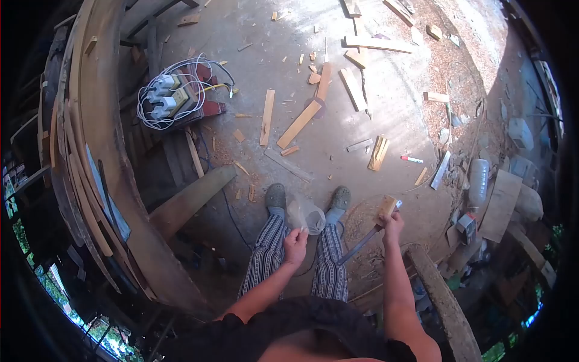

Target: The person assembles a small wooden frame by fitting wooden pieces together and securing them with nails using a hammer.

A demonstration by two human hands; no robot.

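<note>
My left hand (295,246) is closed, its fingers pinching the edge of a clear plastic bag (298,212). The bag hangs between my two shoes, just above the floor. Off to the right, my right hand (393,225) grips a pale wooden block (386,207), with a bit of something whitish by the fingertips. A long, dark, narrow bar (360,244) slants from under that block down toward my right knee. Whether the bar is in the same grip I cannot tell.
Several wood offcuts (299,124) lie over the concrete floor, with a red-and-white marker (411,159). Power adapters with coiled white cable (169,96) sit at left beside a long wooden beam (108,120). A plastic bottle (478,184) and a rough post (443,301) are at right.
</note>
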